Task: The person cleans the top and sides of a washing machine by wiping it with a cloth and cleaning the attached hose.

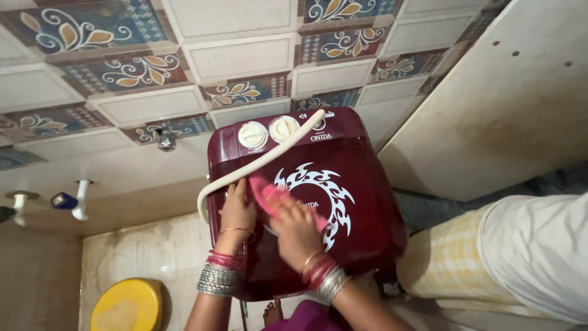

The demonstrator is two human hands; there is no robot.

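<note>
The pink cloth [269,195] lies on the dark red lid of the washer [361,202], near the middle, just left of the white flame pattern. The right hand [298,228] presses down on it with fingers curled over the fabric, holding it flat against the lid. The left hand [237,208] rests beside it, fingers together and flat on the lid, touching the pale hose [257,164] that runs slantwise from the washer's left edge up across the two cream dials [268,131].

Behind stands a patterned tile wall [233,61] with a tap [165,138]. A yellow stool [128,304] sits low on the left; another person in pale clothes [520,257] stands at the right.

The risk I see: the cloth or left hand could snag the loose hose and drag it off the lid, or nudge a dial, since all lie close together.
</note>
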